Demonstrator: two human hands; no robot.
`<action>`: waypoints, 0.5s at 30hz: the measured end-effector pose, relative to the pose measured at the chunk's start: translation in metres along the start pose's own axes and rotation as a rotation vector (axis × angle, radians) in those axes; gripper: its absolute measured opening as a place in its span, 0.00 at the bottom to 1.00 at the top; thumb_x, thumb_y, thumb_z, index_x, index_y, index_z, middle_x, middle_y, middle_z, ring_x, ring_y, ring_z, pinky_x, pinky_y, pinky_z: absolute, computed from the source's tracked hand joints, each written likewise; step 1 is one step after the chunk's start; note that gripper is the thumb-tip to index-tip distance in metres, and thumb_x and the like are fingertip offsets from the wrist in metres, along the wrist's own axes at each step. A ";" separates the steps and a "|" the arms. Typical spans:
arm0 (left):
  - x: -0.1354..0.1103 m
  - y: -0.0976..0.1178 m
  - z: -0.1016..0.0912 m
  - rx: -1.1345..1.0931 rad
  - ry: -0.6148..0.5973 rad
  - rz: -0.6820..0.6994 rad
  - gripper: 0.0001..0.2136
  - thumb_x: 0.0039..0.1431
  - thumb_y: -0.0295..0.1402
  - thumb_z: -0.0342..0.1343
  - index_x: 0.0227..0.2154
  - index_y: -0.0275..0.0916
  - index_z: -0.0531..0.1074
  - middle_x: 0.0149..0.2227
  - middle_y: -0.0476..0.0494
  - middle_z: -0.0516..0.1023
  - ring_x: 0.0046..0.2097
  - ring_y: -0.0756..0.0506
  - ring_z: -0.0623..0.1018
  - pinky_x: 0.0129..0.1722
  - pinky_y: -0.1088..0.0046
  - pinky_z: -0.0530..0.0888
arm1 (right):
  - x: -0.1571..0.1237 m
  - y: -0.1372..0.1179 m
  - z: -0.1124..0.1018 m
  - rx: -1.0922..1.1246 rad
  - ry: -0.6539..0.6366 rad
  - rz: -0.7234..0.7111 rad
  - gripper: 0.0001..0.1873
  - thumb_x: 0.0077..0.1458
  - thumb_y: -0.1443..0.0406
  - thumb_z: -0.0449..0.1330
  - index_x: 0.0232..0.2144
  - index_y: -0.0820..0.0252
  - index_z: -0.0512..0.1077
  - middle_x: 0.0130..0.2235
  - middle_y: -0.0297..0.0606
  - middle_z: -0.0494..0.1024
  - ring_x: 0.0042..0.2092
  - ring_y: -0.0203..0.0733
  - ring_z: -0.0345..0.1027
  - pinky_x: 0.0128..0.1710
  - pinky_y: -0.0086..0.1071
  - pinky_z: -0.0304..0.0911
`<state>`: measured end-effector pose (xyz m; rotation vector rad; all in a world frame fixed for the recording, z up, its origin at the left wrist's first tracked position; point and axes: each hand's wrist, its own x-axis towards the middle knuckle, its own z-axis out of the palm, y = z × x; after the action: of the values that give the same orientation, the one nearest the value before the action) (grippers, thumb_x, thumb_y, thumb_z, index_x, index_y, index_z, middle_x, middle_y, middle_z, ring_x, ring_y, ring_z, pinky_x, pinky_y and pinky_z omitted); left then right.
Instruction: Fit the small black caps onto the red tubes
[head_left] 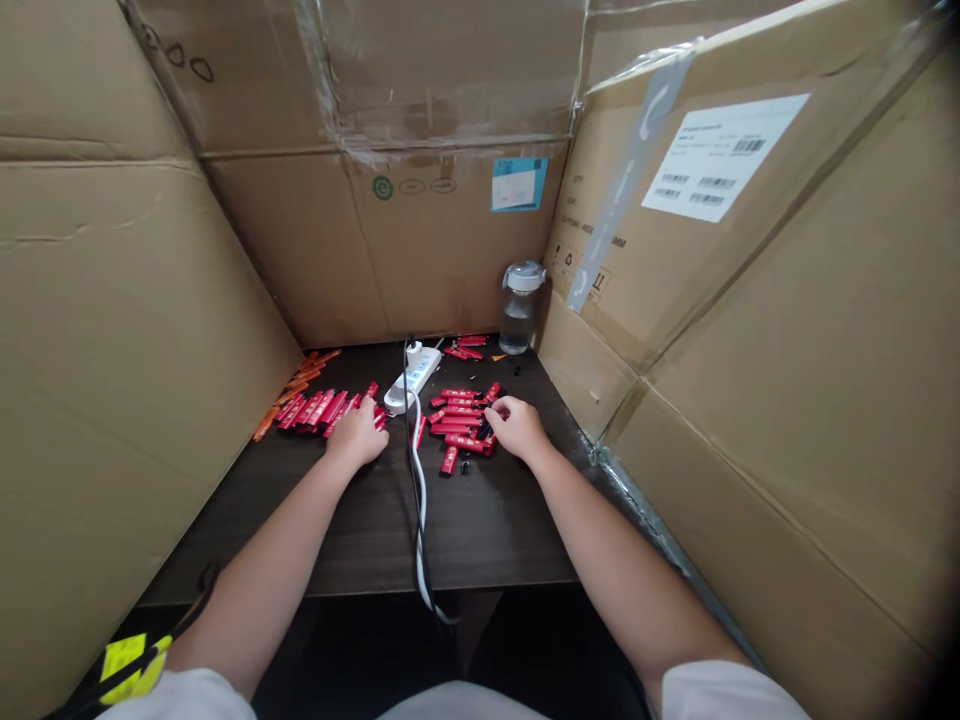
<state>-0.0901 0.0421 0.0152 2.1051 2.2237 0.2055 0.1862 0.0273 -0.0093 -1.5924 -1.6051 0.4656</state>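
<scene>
My left hand reaches into the left group of small red sticks, which have pale lettering. Its fingers close around a red stick at the right end of that group. My right hand is in a pinch at the right edge of a second pile of red sticks, some with black ends. What its fingertips hold is too small to make out. Small black pieces lie below this pile, and dark parts show just under the right fingertips.
Between the piles lies a white power strip with a plug and cables running over the front edge. Orange pieces line the left side. More red sticks and a water bottle stand behind. Cardboard walls enclose the table.
</scene>
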 end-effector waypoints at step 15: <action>-0.045 0.114 -0.021 -1.751 -0.377 0.393 0.19 0.43 0.34 0.64 0.34 0.38 0.60 0.27 0.51 0.72 0.24 0.49 0.75 0.22 0.71 0.74 | -0.010 -0.024 -0.016 0.824 -0.136 0.006 0.18 0.51 0.51 0.56 0.35 0.58 0.70 0.27 0.31 0.71 0.16 0.27 0.51 0.13 0.25 0.49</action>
<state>0.0220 0.0022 0.0513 1.1898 0.6077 1.1002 0.1815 0.0101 0.0154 -0.9451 -1.2446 1.0893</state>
